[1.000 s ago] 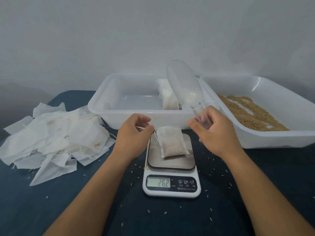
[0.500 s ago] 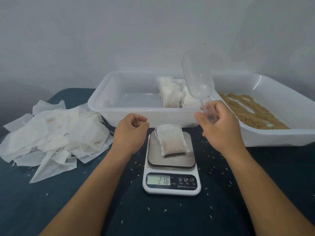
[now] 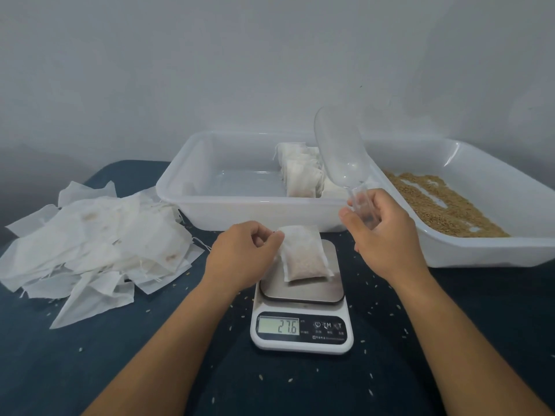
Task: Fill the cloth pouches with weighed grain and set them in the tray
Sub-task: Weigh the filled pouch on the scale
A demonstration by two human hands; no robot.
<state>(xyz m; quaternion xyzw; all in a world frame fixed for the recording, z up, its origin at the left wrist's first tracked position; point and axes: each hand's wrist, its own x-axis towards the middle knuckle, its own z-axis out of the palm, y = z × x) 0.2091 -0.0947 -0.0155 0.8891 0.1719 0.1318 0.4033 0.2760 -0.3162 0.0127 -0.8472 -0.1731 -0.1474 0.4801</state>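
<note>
Two white tubs: the tray (image 3: pixel 180 187) holds filled pouches (image 3: pixel 300 178), the other tub (image 3: pixel 480 259) loose grain (image 3: pixel 444 205).
On the dark cloth (image 3: pixel 120 370), the weighed pouch (image 3: pixel 304 255) lies lengthwise on the scale (image 3: pixel 301 328); the left hand (image 3: pixel 243 256) pinches its corner, the right hand (image 3: pixel 384 235) grips an upturned clear scoop (image 3: pixel 339 151).

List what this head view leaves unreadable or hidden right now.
- Filled pouches in the tray: their count, since the clear scoop and each other overlap them.
- Grain tray: its right end, cut off by the frame edge.
- Scale: the small print beside its buttons, too small to read.
- Left hand: whether it pinches the pouch on the scale or its string, hidden by the fingers.
</note>
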